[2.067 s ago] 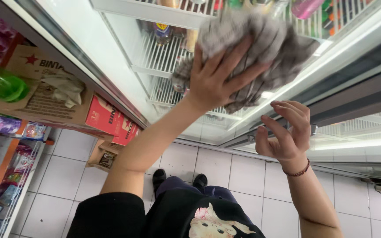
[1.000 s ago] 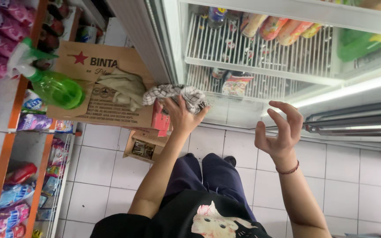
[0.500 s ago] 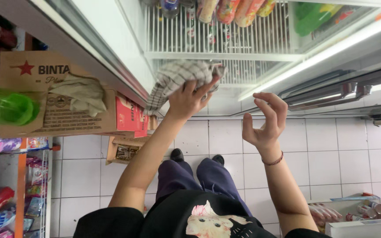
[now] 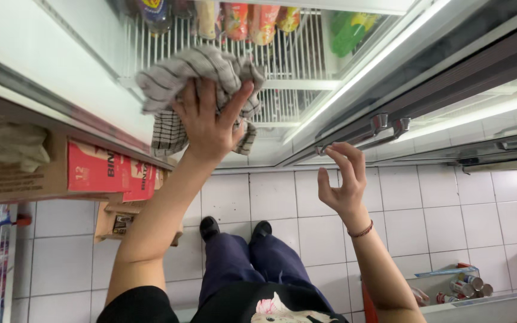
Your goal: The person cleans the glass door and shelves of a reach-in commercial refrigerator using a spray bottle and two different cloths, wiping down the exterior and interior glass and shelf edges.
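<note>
Cloth (image 4: 201, 81), grey and checked, is bunching at upper centre under the left hand (image 4: 210, 122), pressing against the cooler door (image 4: 73, 66); right hand (image 4: 342, 182) is hovering open beside the door's edge.

The cloth (image 4: 201, 78) under the left hand (image 4: 210, 122) was a soft, matt woven fabric, checked grey and white, crumpled against the smooth, glossy glass door (image 4: 79, 66). Behind it ran a white-coated wire shelf (image 4: 282, 72) and shiny plastic packets (image 4: 252, 21). The door handles (image 4: 390, 125) were polished metal, the floor tiles (image 4: 426, 209) glazed white, the boxes (image 4: 91, 170) matt cardboard.
</note>
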